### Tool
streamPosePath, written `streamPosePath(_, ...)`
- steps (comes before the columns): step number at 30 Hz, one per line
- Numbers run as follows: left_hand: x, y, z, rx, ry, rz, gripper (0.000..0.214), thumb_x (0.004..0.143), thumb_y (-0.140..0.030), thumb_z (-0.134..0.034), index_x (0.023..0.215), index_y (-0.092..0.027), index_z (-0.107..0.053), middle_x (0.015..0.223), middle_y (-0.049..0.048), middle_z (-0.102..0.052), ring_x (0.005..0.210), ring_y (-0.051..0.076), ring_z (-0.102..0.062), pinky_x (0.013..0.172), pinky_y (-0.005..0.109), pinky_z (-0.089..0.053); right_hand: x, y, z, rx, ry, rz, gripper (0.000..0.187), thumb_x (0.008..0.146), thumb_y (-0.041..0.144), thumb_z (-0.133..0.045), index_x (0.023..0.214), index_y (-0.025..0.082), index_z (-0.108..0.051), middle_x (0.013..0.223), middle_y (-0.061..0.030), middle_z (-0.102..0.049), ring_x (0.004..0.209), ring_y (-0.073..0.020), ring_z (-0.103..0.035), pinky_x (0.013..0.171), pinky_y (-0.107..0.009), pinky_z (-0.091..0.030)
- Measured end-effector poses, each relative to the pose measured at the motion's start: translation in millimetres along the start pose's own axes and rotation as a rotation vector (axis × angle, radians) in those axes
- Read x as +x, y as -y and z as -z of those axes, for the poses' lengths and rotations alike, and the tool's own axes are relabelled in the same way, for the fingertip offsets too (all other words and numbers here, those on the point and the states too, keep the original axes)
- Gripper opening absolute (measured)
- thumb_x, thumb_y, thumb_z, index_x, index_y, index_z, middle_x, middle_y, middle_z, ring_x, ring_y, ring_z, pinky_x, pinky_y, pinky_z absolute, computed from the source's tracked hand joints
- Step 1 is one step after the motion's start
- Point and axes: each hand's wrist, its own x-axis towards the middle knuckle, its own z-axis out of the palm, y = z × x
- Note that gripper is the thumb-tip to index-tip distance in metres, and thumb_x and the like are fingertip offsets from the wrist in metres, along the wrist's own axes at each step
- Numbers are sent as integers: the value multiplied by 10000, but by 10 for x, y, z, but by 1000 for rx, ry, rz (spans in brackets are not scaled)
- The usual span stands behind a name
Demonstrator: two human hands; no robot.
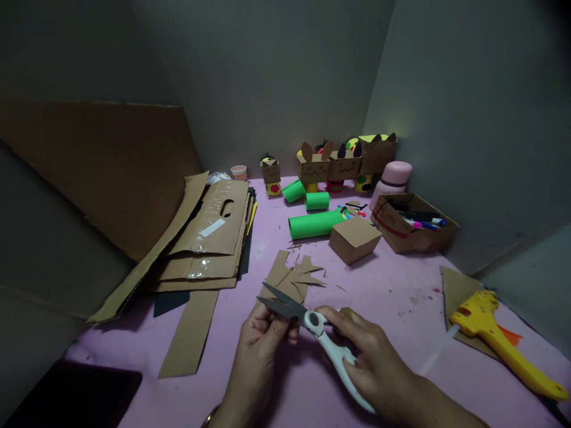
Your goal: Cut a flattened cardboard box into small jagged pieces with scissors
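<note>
My right hand [372,356] grips the white handles of a pair of scissors [312,321], whose dark blades are parted and point left. My left hand [263,342] is closed in a pinch beside the blades, holding a small dark piece that I cannot make out. Just beyond the blades lie brown cardboard cut-outs [292,276] with jagged edges and small scraps on the pink table [392,285].
A stack of cardboard sheets [209,238] lies at the left. Green paper tubes [314,224], a small cardboard box [354,239], a box of markers [413,223] and cardboard figures [343,163] stand at the back. A yellow glue gun [495,333] lies at the right.
</note>
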Motion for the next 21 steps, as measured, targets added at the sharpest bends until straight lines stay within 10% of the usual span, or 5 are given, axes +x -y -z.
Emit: streamPosePath(21,38,12,17,118,17,-39,157,783,-295,-636,689,-178,-589,581,-34,-551,562,102,-481,566,221,-379,37,3,70,-113,41,-47,747,573,15,-466,1267,291,-467,865,-44,-561,802,-228,-535,706,-368,-438)
